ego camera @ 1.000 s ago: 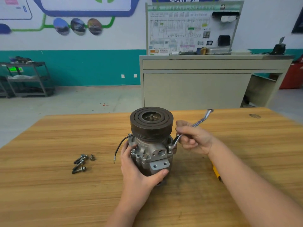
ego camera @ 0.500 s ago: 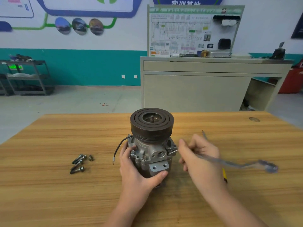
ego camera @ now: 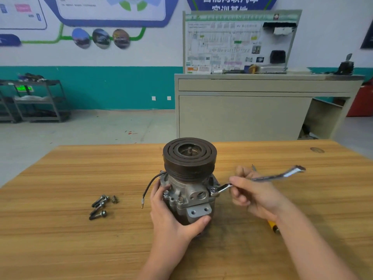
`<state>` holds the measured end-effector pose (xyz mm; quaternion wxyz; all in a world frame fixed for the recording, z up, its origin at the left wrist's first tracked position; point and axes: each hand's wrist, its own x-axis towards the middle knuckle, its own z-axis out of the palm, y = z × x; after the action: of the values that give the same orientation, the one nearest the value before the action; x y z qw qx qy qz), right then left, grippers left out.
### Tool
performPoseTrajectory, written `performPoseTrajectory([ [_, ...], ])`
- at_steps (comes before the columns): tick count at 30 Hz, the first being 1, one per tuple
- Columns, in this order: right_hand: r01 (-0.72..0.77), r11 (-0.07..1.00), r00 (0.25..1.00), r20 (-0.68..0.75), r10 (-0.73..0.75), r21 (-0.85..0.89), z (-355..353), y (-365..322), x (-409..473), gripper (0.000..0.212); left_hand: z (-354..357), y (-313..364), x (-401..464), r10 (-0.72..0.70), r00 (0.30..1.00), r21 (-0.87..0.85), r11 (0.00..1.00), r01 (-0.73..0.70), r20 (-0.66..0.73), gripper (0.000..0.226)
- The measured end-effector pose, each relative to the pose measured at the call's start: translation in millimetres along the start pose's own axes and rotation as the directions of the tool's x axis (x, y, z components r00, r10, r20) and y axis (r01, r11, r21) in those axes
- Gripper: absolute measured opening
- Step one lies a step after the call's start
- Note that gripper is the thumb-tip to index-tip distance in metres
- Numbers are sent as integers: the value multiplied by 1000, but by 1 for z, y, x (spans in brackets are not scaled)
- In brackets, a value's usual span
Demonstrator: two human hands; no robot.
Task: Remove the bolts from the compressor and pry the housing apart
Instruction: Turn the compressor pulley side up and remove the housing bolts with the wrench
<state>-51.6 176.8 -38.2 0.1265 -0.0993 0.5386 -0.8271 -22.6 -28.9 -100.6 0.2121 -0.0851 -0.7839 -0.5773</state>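
A grey metal compressor (ego camera: 188,190) stands upright on the wooden table (ego camera: 60,239), its dark grooved pulley (ego camera: 189,156) on top and a black wire (ego camera: 149,186) hanging off its left side. My left hand (ego camera: 171,215) grips the lower housing from the left, thumb across the front under a mounting tab. My right hand (ego camera: 254,193) holds a silver ring wrench (ego camera: 268,176); one ring end sits on a bolt (ego camera: 214,192) at the compressor's right flange, the other end points up and right. Several removed bolts (ego camera: 101,205) lie on the table to the left.
A yellow-handled tool (ego camera: 272,226) lies on the table, mostly hidden under my right forearm. Beyond the table stands a beige cabinet (ego camera: 242,114) with a wiring display board, and a metal shelf rack (ego camera: 36,100) sits at the far left wall.
The wrench handle swung from up-right, round to the right and low, and is now back up to the right on the same bolt. My left hand kept its grip on the housing.
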Motion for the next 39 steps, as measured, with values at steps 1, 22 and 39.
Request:
performPoseTrajectory([
  [1, -72, 996, 996, 61, 69, 49, -2, -4, 9, 37, 0, 0, 1, 1, 1000, 4, 1000, -1, 2, 100],
  [22, 269, 252, 621, -32, -783, -930, 85, 36, -34, 42, -2, 1, 1, 19, 1000, 2, 1000, -19, -9, 98],
  [39, -29, 969, 991, -121, 61, 246, 11, -11, 23, 26, -1, -5, 3, 6, 1000, 13, 1000, -6, -16, 99],
])
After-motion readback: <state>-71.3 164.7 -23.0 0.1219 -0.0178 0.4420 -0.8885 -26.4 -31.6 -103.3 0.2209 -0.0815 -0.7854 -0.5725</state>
